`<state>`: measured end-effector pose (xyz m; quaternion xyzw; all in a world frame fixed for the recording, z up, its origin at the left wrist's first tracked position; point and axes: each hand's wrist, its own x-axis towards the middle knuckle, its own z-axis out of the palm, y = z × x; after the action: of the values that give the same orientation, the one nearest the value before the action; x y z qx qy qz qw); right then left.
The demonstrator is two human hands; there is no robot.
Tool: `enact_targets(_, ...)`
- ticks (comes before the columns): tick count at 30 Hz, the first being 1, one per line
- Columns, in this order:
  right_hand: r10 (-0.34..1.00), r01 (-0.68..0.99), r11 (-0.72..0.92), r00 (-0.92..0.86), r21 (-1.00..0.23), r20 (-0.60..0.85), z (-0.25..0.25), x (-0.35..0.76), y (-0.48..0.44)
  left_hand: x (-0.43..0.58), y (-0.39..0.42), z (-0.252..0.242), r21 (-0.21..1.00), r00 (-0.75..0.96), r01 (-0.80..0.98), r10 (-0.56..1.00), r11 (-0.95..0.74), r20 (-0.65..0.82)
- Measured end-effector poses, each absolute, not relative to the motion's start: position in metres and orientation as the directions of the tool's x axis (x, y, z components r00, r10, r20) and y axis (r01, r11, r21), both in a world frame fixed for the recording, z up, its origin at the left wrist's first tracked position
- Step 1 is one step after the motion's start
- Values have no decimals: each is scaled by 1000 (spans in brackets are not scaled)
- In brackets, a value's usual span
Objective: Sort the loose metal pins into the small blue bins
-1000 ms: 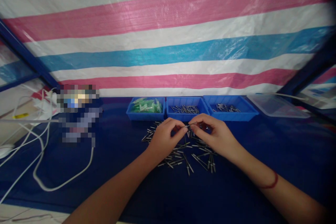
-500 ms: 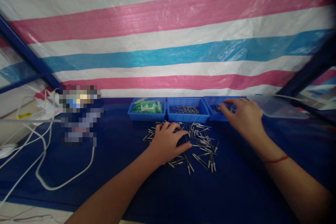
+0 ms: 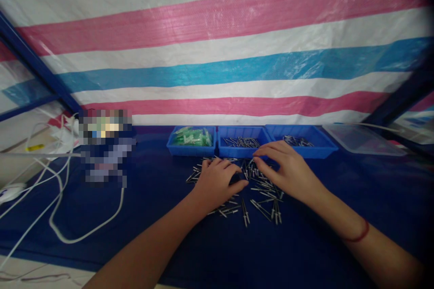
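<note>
A loose pile of silver blind rivets (image 3: 266,185) lies on the dark blue table. My left hand (image 3: 219,180) rests over the pile's left part, fingers spread and thumb held apart; what lies beneath the palm is hidden. Over the upper right of the pile is my right hand (image 3: 288,167), its thumb and index tips a little apart and close to some rivets. I see nothing held between them. Behind the pile stand three blue bins: a left bin (image 3: 191,151) with green plastic packets, a middle bin (image 3: 242,151) and a right bin (image 3: 320,148), both with rivets inside.
A clear plastic lid (image 3: 366,140) lies right of the bins. White cables (image 3: 61,189) loop across the table's left side, near a blurred patch (image 3: 106,149). A striped plastic sheet (image 3: 217,49) hangs behind, between dark blue frame posts (image 3: 37,58).
My right hand has come from the right bin down and left to the rivet pile, uncovering that bin. My left hand stays over the pile, almost unmoved.
</note>
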<state>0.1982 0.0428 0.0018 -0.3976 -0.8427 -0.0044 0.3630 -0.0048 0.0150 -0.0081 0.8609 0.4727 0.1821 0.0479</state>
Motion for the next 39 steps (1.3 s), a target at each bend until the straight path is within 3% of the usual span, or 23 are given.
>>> enact_targets(6, 671, 585, 737, -575, -337, 468, -4, 188, 38, -5, 17, -6, 270, 485, 788, 829, -553, 279)
enact_targets(14, 679, 561, 734, -614, -382, 404, -17, 182, 39, -8, 22, -8, 294, 490, 774, 825, -561, 283)
enact_targets(24, 737, 457, 653, -566, -604, 369, -10, 176, 32, -6, 24, -3, 509, 388, 663, 834, -548, 393)
enact_targets(31, 819, 394, 539, -450, -745, 355, -12, 171, 30, -1, 23, -7, 819, 206, 420, 920, -391, 334)
enact_targets(39, 830, 338, 522, -410, -783, 377, -10, 170, 28, -1, 22, -5, 870, 223, 341, 930, -355, 292)
